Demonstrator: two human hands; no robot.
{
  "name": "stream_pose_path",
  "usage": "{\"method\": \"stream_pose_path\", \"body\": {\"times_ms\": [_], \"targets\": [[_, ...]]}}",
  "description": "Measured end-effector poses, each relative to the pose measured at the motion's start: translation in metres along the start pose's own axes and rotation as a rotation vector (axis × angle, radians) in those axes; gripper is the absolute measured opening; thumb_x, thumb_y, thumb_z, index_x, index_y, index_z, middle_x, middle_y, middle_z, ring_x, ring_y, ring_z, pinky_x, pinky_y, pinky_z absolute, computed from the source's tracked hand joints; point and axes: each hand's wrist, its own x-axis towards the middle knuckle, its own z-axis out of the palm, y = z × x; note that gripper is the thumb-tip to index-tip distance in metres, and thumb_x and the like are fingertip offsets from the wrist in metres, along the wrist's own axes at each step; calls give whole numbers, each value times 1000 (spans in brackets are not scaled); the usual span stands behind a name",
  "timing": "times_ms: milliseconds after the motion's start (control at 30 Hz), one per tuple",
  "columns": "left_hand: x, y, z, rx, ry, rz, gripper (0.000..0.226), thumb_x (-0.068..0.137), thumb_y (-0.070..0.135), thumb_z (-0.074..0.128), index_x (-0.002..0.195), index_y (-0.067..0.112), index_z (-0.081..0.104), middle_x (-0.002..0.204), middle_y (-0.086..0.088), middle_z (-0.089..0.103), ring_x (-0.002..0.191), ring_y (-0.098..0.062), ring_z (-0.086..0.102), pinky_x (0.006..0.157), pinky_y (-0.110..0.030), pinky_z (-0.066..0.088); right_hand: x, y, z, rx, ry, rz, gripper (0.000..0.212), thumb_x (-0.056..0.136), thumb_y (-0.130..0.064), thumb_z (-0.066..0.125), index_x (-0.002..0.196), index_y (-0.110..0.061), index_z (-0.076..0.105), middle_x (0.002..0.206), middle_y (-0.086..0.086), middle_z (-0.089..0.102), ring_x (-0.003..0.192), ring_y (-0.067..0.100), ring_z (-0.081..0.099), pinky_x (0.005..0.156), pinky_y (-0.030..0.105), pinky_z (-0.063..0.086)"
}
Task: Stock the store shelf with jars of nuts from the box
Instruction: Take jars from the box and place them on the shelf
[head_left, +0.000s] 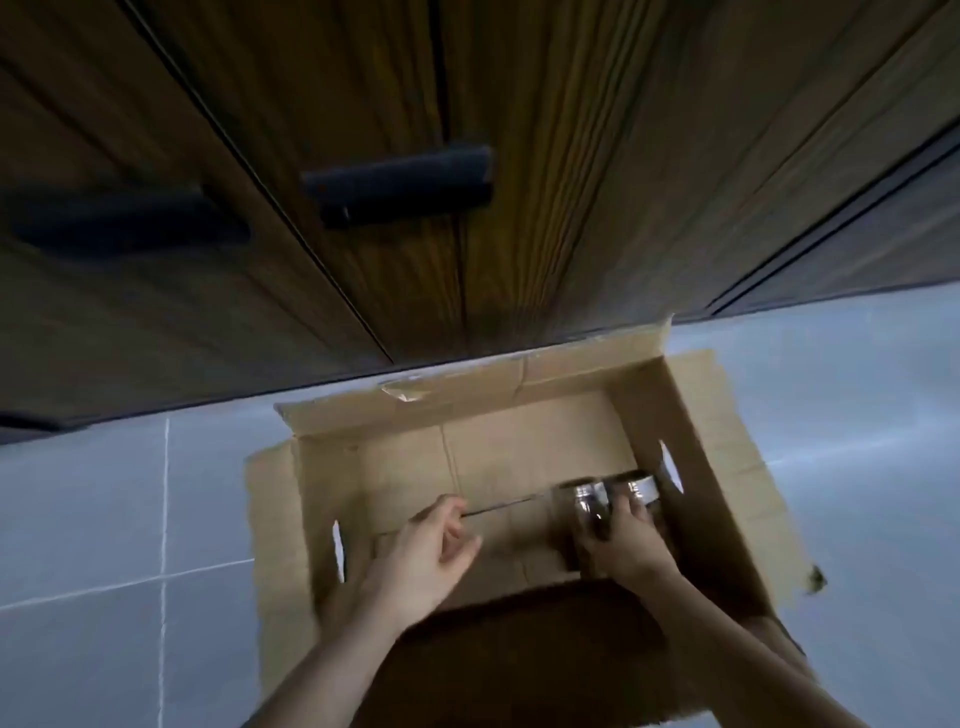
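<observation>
An open cardboard box (691, 431) stands on the tiled floor below me, its flaps spread outward. Two clear jars with silver lids lie at the box's right side: one jar (584, 506) with dark nuts inside, and a second jar (641, 486) just right of it by the box wall. My right hand (626, 545) is wrapped around the nearer jar from below. My left hand (431, 551) hovers inside the box at the left with fingers apart and nothing in it. The rest of the box floor is bare cardboard. No shelf is in view.
Dark wooden cabinet doors (467, 156) with black bar handles (397, 184) rise directly behind the box. Pale grey floor tiles (130, 519) surround the box on both sides. A small dark scrap (814, 578) lies on the right flap.
</observation>
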Motion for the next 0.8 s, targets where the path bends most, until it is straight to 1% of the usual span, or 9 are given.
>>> {"method": "stream_pose_path", "body": {"times_ms": [67,133,200,300,400,500,567,700,800], "targets": [[11,-22,27,4,-32,-25,37,92,39,54,126,26,50,94,16,61,84,-1,59,78,-24,51,23,7,26,-43,-32,63,87,86,-35,61,147,-6,6,152,19,17,139,36,26,109,42,31],[19,-38,42,11,-70,-51,37,93,36,53,129,26,49,98,14,62,87,-1,59,80,-26,51,38,9,44,-59,17,102,93,84,-28,65,147,-2,1,150,22,19,134,38,33,104,43,36],[24,-49,46,19,-76,-74,36,94,36,52,128,28,49,102,13,61,89,-3,59,82,-28,52,46,9,51,-60,51,96,92,83,-25,67,146,-3,3,146,22,27,128,38,42,100,43,40],[23,-50,37,-20,-38,-118,34,93,42,51,124,29,50,103,13,62,88,-3,60,82,-33,53,44,11,43,1,33,74,89,78,-28,71,144,-8,15,142,18,37,124,36,46,100,42,41],[12,-33,25,-75,-20,-160,41,89,51,52,124,29,49,106,12,61,90,-2,58,83,-31,51,16,4,30,104,21,-67,86,71,-31,77,139,-16,28,132,10,51,119,30,52,98,37,42],[1,-2,15,-172,-3,-184,52,83,54,59,125,26,48,111,10,59,97,-5,58,87,-25,45,-32,-18,15,277,-57,-254,90,65,-33,80,138,-30,28,121,-2,60,113,19,57,98,35,46],[-3,20,7,-265,17,-190,51,79,54,64,120,29,46,113,11,60,103,-7,57,89,-24,43,-62,-37,6,336,-110,-376,87,65,-33,79,135,-33,28,118,-7,60,110,12,57,96,31,47],[-7,55,-10,-441,144,-176,50,76,45,72,113,28,44,105,14,61,101,-6,58,78,-14,43,-93,-67,-8,416,-189,-522,84,74,-26,77,140,-26,25,124,-13,56,114,1,55,96,14,45],[-8,59,-17,-440,188,-170,48,76,47,71,111,29,44,105,14,62,97,-4,58,80,-20,44,-92,-66,-20,400,-207,-542,91,74,-32,76,145,-25,20,136,-13,47,125,1,45,107,23,38]]}}
